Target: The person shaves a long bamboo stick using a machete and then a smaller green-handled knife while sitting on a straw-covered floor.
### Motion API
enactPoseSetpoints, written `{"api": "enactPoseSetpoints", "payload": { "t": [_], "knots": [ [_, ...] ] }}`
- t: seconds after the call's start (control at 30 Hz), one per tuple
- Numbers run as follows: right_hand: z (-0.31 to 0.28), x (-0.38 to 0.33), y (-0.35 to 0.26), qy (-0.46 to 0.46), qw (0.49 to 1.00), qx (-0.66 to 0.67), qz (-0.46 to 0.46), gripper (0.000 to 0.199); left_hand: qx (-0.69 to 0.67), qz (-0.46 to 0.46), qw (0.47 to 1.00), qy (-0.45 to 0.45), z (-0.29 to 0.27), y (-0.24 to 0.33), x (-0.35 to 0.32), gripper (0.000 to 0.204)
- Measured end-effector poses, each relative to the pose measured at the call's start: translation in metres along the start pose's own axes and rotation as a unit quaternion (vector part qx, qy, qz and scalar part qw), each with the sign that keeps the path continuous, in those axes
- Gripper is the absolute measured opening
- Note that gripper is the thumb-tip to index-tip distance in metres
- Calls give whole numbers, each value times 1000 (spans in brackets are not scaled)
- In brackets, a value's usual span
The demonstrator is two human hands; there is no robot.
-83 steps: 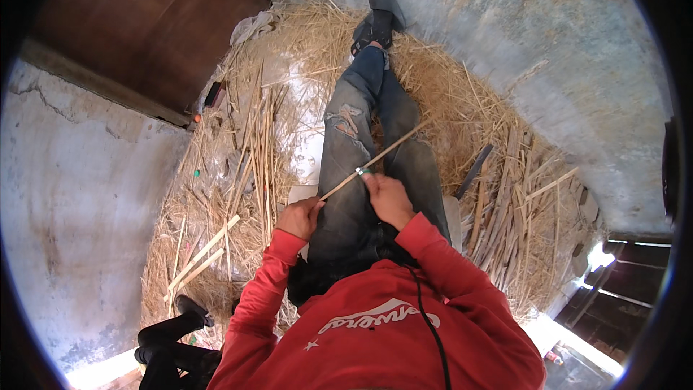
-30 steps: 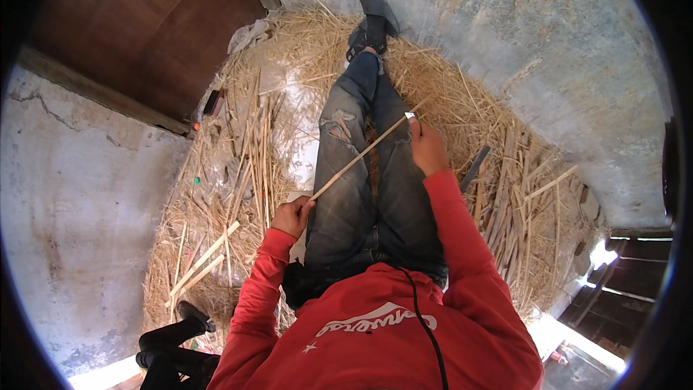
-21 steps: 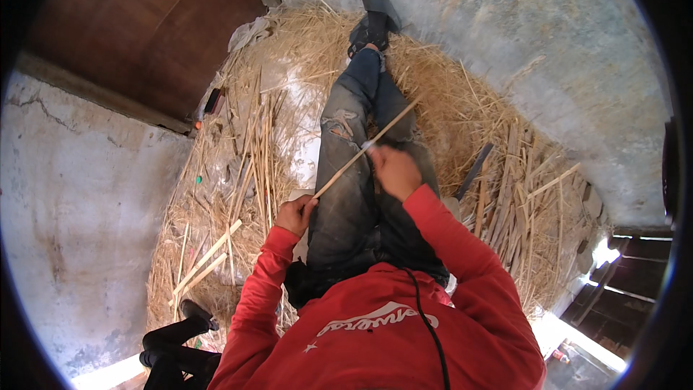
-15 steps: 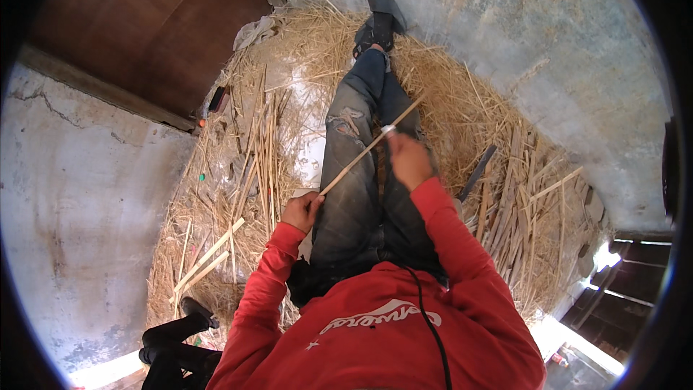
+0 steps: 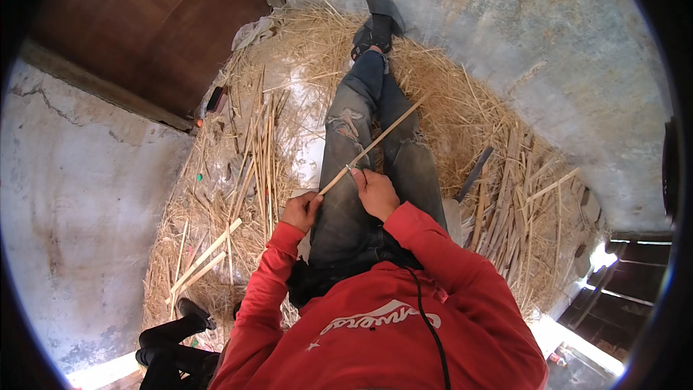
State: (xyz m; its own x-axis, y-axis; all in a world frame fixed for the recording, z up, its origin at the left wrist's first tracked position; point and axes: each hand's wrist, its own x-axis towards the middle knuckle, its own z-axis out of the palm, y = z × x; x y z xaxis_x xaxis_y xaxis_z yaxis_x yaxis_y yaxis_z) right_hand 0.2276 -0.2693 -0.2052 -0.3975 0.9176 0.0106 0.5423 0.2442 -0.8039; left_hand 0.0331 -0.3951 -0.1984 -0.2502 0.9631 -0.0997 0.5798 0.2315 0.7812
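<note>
At centre frame, the left hand (image 5: 299, 211) grips the near end of a thin cane strip (image 5: 372, 146) while the right hand (image 5: 375, 191) closes around it further up — over jeans-clad legs (image 5: 368, 166). Light, springy and likely splintery, the strip is best held low, near the hands; straw (image 5: 462, 108) lies beyond.

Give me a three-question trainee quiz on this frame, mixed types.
1. True or false: the left hand grips the near end of the long stick.
2. Where is the right hand? A) on the stick, further along than the left hand B) on the straw C) on a shoe
3. Fill in: the stick lies across the person's ____.

Key: 1 true; 2 A; 3 legs.
</note>
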Motion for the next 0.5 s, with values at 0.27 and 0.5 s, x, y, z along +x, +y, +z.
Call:
{"api": "enactPoseSetpoints", "payload": {
  "t": [0.27,0.5],
  "knots": [
    [-58,28,4,-214,867,358,273,62,33,-17,999,19,-4,9,-9,25],
    [-35,30,-15,-17,994,100,-43,45,98,86,984,121,9,15,-8,21]
  ]
}}
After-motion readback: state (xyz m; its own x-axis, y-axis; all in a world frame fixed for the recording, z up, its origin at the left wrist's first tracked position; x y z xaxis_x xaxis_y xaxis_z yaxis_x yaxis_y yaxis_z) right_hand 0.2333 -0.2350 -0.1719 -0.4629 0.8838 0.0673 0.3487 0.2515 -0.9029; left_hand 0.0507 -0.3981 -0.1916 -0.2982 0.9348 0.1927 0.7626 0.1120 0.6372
